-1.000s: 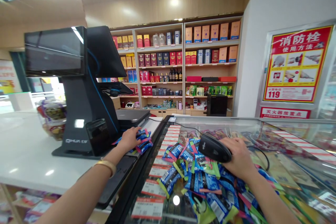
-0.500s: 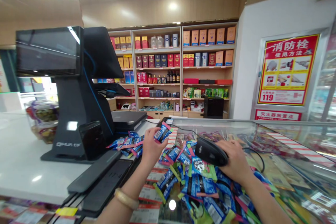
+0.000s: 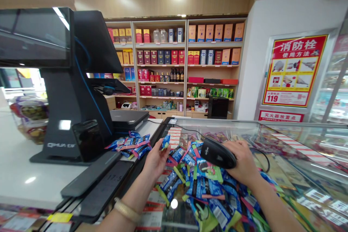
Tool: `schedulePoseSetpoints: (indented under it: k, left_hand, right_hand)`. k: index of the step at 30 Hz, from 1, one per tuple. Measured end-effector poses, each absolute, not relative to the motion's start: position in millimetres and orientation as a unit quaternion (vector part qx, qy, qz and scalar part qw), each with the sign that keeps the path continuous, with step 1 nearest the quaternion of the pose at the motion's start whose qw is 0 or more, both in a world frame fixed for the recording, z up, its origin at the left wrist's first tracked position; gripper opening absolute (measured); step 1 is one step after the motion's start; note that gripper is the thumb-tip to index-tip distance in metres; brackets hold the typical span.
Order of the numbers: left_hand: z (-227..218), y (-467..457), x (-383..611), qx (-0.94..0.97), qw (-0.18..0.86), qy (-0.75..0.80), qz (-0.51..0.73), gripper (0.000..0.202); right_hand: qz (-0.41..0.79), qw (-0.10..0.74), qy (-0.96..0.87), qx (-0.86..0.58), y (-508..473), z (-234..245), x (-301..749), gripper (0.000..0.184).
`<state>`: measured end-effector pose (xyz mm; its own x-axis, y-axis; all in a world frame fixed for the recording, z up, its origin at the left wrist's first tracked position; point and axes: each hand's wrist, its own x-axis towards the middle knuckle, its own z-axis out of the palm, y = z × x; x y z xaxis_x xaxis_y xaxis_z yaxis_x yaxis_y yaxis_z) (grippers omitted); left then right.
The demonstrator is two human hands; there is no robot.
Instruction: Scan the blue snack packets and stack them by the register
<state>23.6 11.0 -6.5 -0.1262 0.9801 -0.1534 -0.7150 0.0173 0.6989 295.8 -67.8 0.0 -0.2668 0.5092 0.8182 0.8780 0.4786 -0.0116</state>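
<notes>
Between the fingers of my left hand (image 3: 155, 159) is a small blue snack packet (image 3: 165, 142), partly hidden by the fingers. My right hand (image 3: 241, 159) is wrapped round a black barcode scanner (image 3: 217, 153), its head pointing left toward that packet. Under and in front of the scanner, a heap of blue packets (image 3: 203, 186) with pink and green ends covers part of the glass counter (image 3: 179, 221). Left of my left hand, a smaller pile of similar packets (image 3: 133, 144) lies beside the till (image 3: 81, 90).
Two dark flat devices (image 3: 106, 188) with cables lie on the left, next to the white counter (image 3: 21, 181). The scanner's cable crosses the glass. Clear tubs (image 3: 32, 119) stand behind the till. Shelves of boxes and bottles (image 3: 160, 58) line the back wall.
My left hand has turned the packet, so less of it shows, and lowered it slightly. The view has shifted a little to the right. My right hand keeps the scanner in nearly the same place.
</notes>
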Motion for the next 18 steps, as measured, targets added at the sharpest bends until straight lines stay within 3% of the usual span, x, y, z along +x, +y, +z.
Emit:
schedulePoseSetpoints:
  k: [3, 7, 10, 18]
  left_hand:
    - [-9.7, 8.1, 23.7, 0.324, 0.586, 0.334, 0.663, 0.02]
    - [-16.5, 3.0, 26.8, 0.526, 0.377, 0.38, 0.661, 0.047]
    - [-20.8, 0.0, 30.3, 0.598, 0.279, 0.386, 0.645, 0.044]
    - [-20.4, -7.8, 34.8, 0.654, 0.214, 0.383, 0.617, 0.034]
  right_hand:
    - [-0.226, 0.402, -0.761, -0.457, -68.2, 0.4, 295.2, 0.021]
    - [-0.231, 0.4, -0.767, -0.446, -68.7, 1.6, 295.2, 0.022]
    - [-0.228, 0.394, -0.778, -0.434, -70.2, 3.4, 294.1, 0.022]
    - [-0.177, 0.385, -0.8, -0.425, -76.1, 8.9, 286.9, 0.019]
